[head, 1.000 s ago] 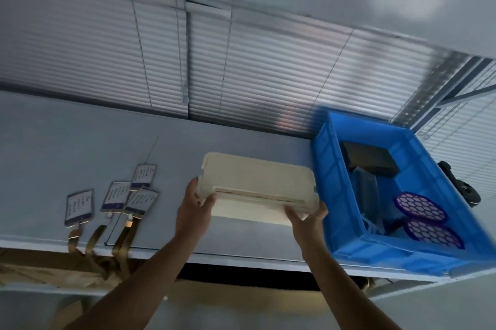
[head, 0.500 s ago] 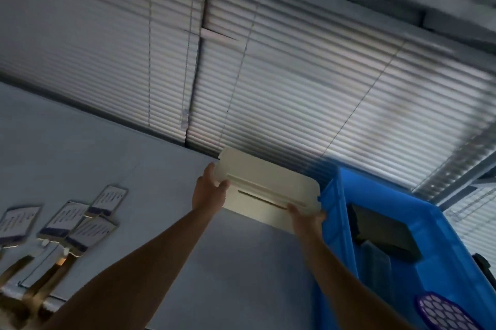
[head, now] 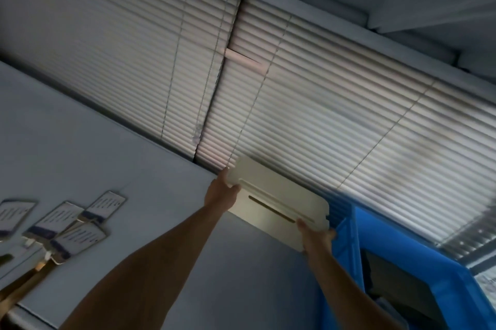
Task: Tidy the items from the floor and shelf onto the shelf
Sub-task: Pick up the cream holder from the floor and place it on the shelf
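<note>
Cream box (head: 279,206) held at both ends over the grey shelf (head: 107,158), far edge near the blinds (head: 308,115), left hand (head: 220,193) and right hand (head: 316,237) fingers clamped on its ends, blue crate (head: 418,276) just right, tags (head: 77,219) lying left.

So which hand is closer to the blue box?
The right hand. It grips the white case at the end right beside the blue box, nearly touching its rim. The left hand grips the case's far end, on the side away from the box.
</note>
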Demonstrator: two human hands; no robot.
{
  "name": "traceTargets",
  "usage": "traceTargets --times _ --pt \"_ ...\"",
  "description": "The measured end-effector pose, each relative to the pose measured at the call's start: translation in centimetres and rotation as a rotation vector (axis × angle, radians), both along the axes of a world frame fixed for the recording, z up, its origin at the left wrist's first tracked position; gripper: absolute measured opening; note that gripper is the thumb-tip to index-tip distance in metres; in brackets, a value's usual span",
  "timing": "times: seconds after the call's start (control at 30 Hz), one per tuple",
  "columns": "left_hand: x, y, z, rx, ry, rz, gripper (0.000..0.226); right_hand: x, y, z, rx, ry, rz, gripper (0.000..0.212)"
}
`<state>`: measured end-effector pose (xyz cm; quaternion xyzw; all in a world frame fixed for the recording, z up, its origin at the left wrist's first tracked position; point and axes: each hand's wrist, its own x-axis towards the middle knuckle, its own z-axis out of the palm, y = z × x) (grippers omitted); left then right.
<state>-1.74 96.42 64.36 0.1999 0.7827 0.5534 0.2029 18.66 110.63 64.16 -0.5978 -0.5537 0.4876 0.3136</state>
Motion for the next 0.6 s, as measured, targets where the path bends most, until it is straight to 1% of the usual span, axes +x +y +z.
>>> traceTargets --times 0.03,0.07,0.1,0.13,0.2,0.23,0.27,0.33,0.43,0.5,0.6 --pt "0.2 -0.4 0.0 -0.010 -0.020 0.010 0.059 0.3 0.4 -0.2 -0.002 -0.035 0.031 0.097" --pt "0.5 -1.1 0.2 -0.021 -0.046 0.019 0.060 0.6 0.0 0.1 -0.050 -0.069 0.043 0.093" --pt "0.8 -2.0 0.3 -0.032 -0.076 0.023 0.061 1.2 -0.9 0.5 -0.072 -0.104 0.072 0.084" --pt "1.3 -3.2 0.4 -0.045 -0.105 0.022 0.062 1.7 -1.6 0.6 -0.103 -0.092 0.073 0.071" --pt "2.4 -6.7 0.5 -0.059 -0.152 0.017 0.056 2.4 -5.3 1.6 -0.227 -0.021 0.075 0.031" --pt "3.1 -8.9 0.3 -0.053 -0.185 0.017 0.051 2.5 -7.4 2.2 -0.285 -0.013 0.108 0.016" --pt "3.9 -11.4 0.1 -0.038 -0.230 0.018 0.046 2.5 -9.6 2.6 -0.303 -0.050 0.175 0.013" --pt "5.5 -17.6 -1.4 -0.011 -0.304 0.043 0.033 2.0 -14.8 3.4 -0.282 -0.119 0.398 0.022" --pt "8.0 -28.6 -4.5 -0.017 -0.371 0.168 0.015 0.4 -22.7 3.2 -0.122 -0.181 0.662 0.017" --pt "9.9 -36.6 -6.3 -0.079 -0.430 0.277 0.014 -0.6 -28.3 2.5 -0.001 -0.241 0.835 0.014" --pt "12.5 -48.3 -8.4 -0.201 -0.500 0.463 0.014 -2.5 -37.5 0.6 0.082 -0.330 1.109 0.013"
